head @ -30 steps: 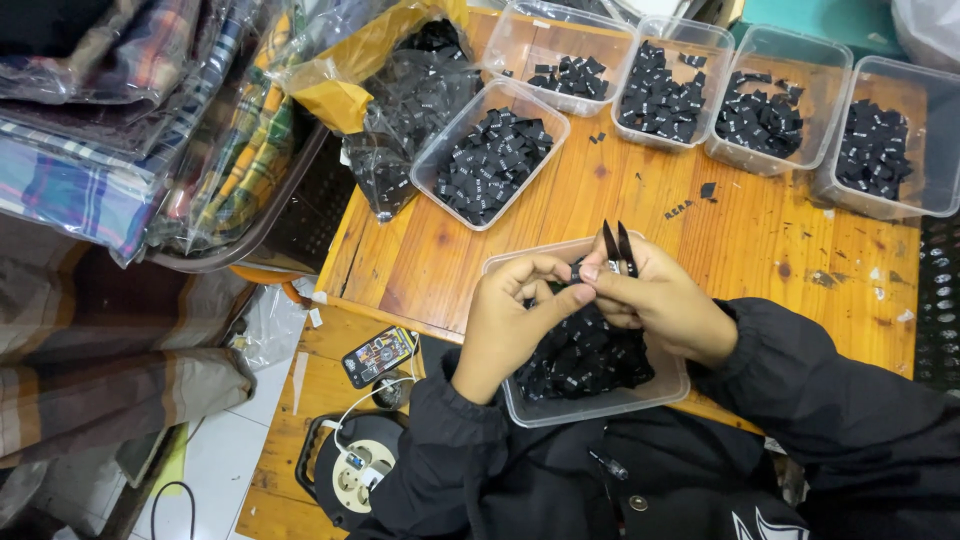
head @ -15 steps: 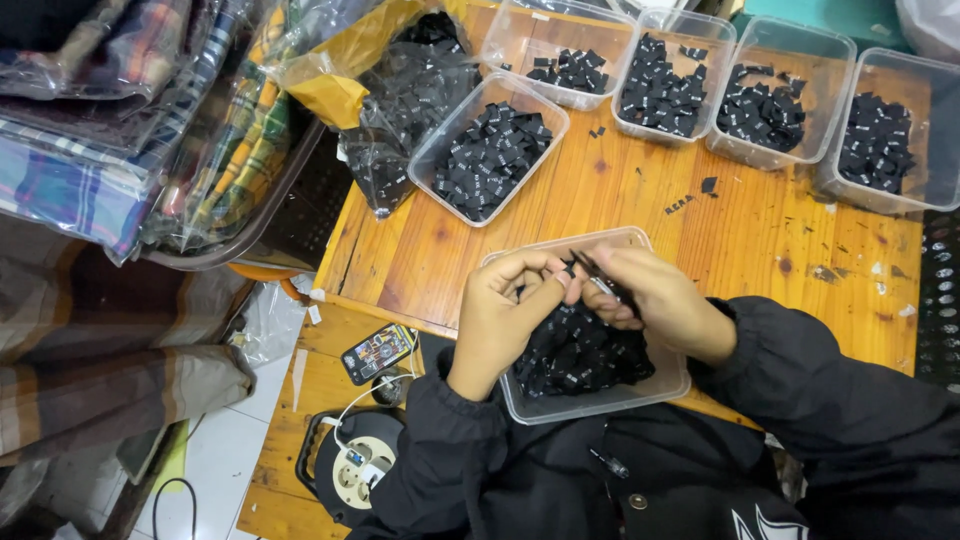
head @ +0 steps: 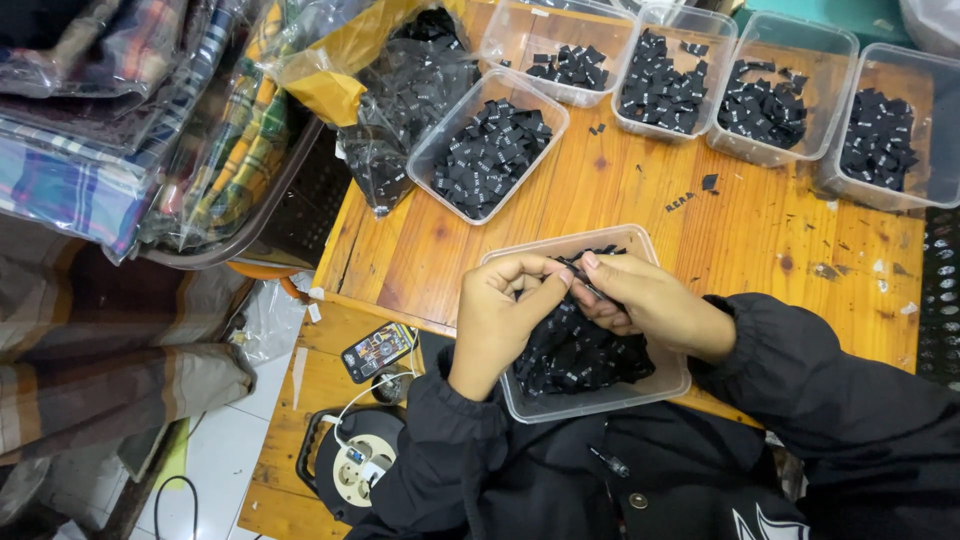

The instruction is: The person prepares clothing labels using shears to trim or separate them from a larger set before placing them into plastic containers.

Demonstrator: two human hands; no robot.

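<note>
Together, left hand [head: 500, 305] and right hand [head: 640, 300] pinch a black label [head: 580, 275] between fingertips.

A single head-worn camera looks almost straight down from close above the wooden table [head: 640, 215]. The wearer's dark sleeves enter from 5 and 6 o'clock. The table fills the centre and right, and floor shows at 8 o'clock. No second view overlaps it.

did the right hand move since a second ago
Yes. The right hand dropped toward the near tub, its fingertips now low over the tub's far rim.
</note>
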